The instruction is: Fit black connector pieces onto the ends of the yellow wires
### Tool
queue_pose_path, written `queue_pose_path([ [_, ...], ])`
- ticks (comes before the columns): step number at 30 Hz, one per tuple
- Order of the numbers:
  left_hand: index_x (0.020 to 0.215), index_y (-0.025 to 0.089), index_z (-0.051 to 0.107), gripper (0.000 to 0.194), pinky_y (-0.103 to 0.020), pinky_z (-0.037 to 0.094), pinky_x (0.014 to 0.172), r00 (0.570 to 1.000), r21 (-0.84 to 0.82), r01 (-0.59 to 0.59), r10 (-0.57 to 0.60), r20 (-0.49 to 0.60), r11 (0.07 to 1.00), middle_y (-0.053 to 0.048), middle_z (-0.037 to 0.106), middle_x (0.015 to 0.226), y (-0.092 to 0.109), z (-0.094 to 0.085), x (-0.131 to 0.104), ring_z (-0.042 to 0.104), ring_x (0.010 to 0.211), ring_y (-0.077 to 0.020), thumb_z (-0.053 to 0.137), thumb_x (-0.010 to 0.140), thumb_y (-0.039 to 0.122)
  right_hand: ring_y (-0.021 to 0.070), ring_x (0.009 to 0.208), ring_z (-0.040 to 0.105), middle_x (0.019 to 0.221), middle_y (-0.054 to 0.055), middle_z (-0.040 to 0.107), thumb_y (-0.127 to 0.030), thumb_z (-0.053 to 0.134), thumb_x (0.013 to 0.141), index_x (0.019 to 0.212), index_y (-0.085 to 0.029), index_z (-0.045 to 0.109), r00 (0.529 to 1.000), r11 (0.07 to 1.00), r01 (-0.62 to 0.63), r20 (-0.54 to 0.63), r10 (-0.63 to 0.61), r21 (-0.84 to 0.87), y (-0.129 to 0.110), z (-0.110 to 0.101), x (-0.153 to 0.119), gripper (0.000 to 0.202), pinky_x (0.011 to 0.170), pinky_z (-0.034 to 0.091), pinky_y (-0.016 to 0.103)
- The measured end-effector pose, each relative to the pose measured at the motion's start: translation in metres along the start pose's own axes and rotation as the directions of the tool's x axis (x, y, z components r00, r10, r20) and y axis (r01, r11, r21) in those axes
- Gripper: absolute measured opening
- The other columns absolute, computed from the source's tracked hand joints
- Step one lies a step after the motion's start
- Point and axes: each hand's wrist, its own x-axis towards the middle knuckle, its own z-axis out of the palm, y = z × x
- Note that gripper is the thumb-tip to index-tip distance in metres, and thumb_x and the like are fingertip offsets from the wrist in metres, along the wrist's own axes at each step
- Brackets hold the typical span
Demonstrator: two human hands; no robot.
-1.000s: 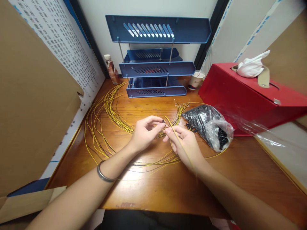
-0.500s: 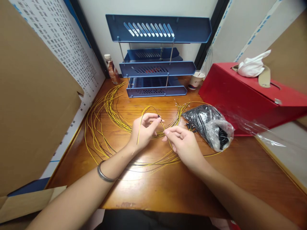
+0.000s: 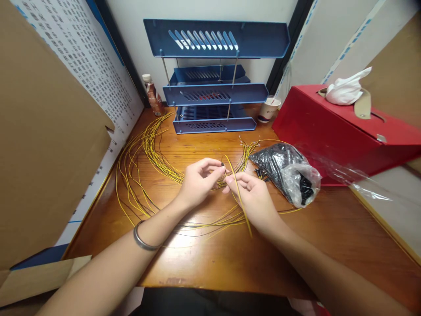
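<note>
My left hand (image 3: 199,181) pinches a small black connector housing (image 3: 222,165) between thumb and fingers, over the middle of the table. Close beside it, my right hand (image 3: 252,195) is closed on a thin wire near the connector. A yellow wire (image 3: 239,193) loops up from between the hands and trails over the back of my right hand. Behind and below both hands lies a bundle of yellow and black wires (image 3: 157,158), curving across the table. To the right sits a clear plastic bag (image 3: 279,169) full of small black parts. The pinched wire end is too small to make out.
A blue tiered file rack (image 3: 213,94) stands at the back, with a drink bottle (image 3: 153,96) left of it and a paper cup (image 3: 269,109) right. A red box (image 3: 329,127) with tissue on top is at the right. Cardboard (image 3: 42,131) borders the left.
The loose yellow wire has swung from over my left hand to over my right hand. My left hand has shifted slightly right, closer to my right hand.
</note>
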Motion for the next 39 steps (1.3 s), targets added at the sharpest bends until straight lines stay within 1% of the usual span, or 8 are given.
queue_pose_path([
  [5,0.087,0.011,0.067,0.029,-0.020,0.050,0.046,0.996,-0.002,-0.020,0.020,-0.082,1.000,-0.008,0.075,0.078,0.0006,-0.0015,0.0036,0.056,0.048,-0.0082,0.077,0.076,0.035,0.0076,0.045,0.033,0.058,-0.002,0.055,-0.044,0.066,0.082,0.079,-0.015,0.064,0.999,1.000,-0.029,0.014,0.029,-0.002,0.0010,0.0008,-0.0018,0.029,0.045,0.022,0.025],
  [8,0.086,0.011,0.066,0.030,-0.019,0.048,0.044,0.999,-0.006,-0.013,0.012,-0.050,1.000,-0.007,0.074,0.077,0.0004,-0.0018,0.0035,0.056,0.048,-0.0079,0.078,0.075,0.036,0.0081,0.044,0.031,0.049,-0.006,0.044,-0.043,0.066,0.082,0.076,-0.016,0.064,1.000,1.000,-0.012,0.007,0.012,-0.001,0.0006,0.0008,-0.0017,0.028,0.046,0.025,0.025],
  [13,0.082,0.011,0.065,0.030,-0.018,0.048,0.045,0.999,-0.035,0.029,-0.028,0.022,0.999,-0.004,0.071,0.069,0.0031,0.0000,0.0001,0.055,0.047,-0.0074,0.080,0.072,0.035,0.0078,0.044,0.032,0.053,-0.005,0.051,-0.041,0.066,0.083,0.075,-0.016,0.064,0.999,0.999,0.037,-0.024,-0.037,0.000,-0.0006,0.0002,-0.0001,0.026,0.048,0.028,0.025],
  [17,0.081,0.012,0.065,0.031,-0.019,0.048,0.045,0.997,-0.040,0.060,-0.058,0.057,0.997,-0.002,0.069,0.065,0.0051,0.0016,-0.0018,0.055,0.046,-0.0079,0.081,0.070,0.036,0.0075,0.040,0.027,0.043,-0.009,0.038,-0.048,0.068,0.082,0.075,-0.017,0.063,1.000,1.000,0.004,0.005,-0.004,0.017,0.0012,-0.0006,0.0007,0.032,0.045,0.023,0.025],
  [22,0.083,0.012,0.065,0.032,-0.020,0.048,0.045,0.999,-0.025,0.030,-0.031,-0.030,0.999,-0.002,0.071,0.067,0.0027,-0.0003,0.0014,0.055,0.045,-0.0082,0.080,0.072,0.039,0.0083,0.041,0.033,0.046,-0.006,0.046,-0.051,0.068,0.083,0.072,-0.017,0.064,1.000,1.000,0.011,0.016,-0.010,-0.023,0.0031,-0.0008,-0.0009,0.035,0.044,0.025,0.025],
  [26,0.084,0.012,0.065,0.033,-0.021,0.049,0.046,0.994,0.002,0.015,-0.015,-0.108,1.000,-0.006,0.075,0.075,0.0008,-0.0029,0.0042,0.056,0.045,-0.0084,0.078,0.074,0.041,0.0082,0.040,0.030,0.043,-0.007,0.041,-0.046,0.067,0.084,0.072,-0.017,0.064,1.000,1.000,-0.013,0.026,0.014,-0.018,0.0018,0.0003,-0.0023,0.032,0.045,0.026,0.025],
  [33,0.082,0.012,0.064,0.034,-0.020,0.048,0.046,0.998,-0.002,0.003,-0.003,-0.057,1.000,-0.005,0.074,0.070,0.0023,-0.0025,0.0030,0.054,0.045,-0.0077,0.079,0.075,0.042,0.0072,0.042,0.034,0.062,0.002,0.065,-0.044,0.067,0.082,0.078,-0.016,0.064,1.000,1.000,-0.002,-0.006,0.002,0.016,0.0003,0.0004,-0.0021,0.028,0.045,0.027,0.024],
  [39,0.081,0.013,0.061,0.035,-0.020,0.049,0.046,0.999,-0.041,0.029,-0.027,0.027,0.999,-0.005,0.074,0.072,0.0040,0.0014,-0.0004,0.055,0.046,-0.0081,0.080,0.073,0.041,0.0073,0.042,0.033,0.061,0.001,0.064,-0.044,0.069,0.081,0.076,-0.016,0.065,1.000,0.999,0.020,-0.015,-0.020,0.049,0.0008,0.0005,-0.0014,0.029,0.046,0.030,0.025],
])
